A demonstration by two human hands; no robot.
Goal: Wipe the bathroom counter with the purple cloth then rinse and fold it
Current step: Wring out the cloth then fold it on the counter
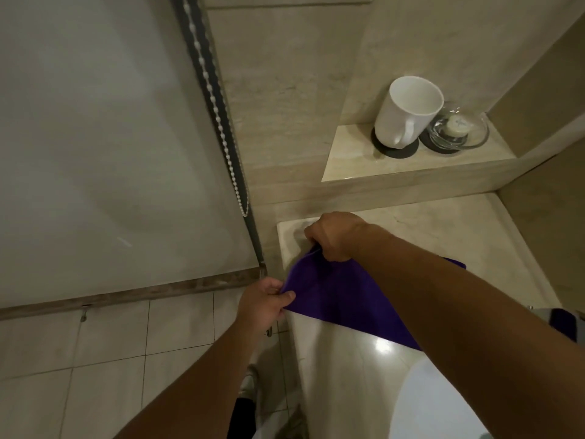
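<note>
Both hands are pinched shut on the purple cloth: the left hand grips the near corner at the counter edge, the right hand clenches the far corner, with the cloth spread flat on the counter's left end between them. Judged soft, light and limp, it is best held by corners or edges. A white mug and glass dish stand well apart on the raised ledge, obstructing nothing.
</note>
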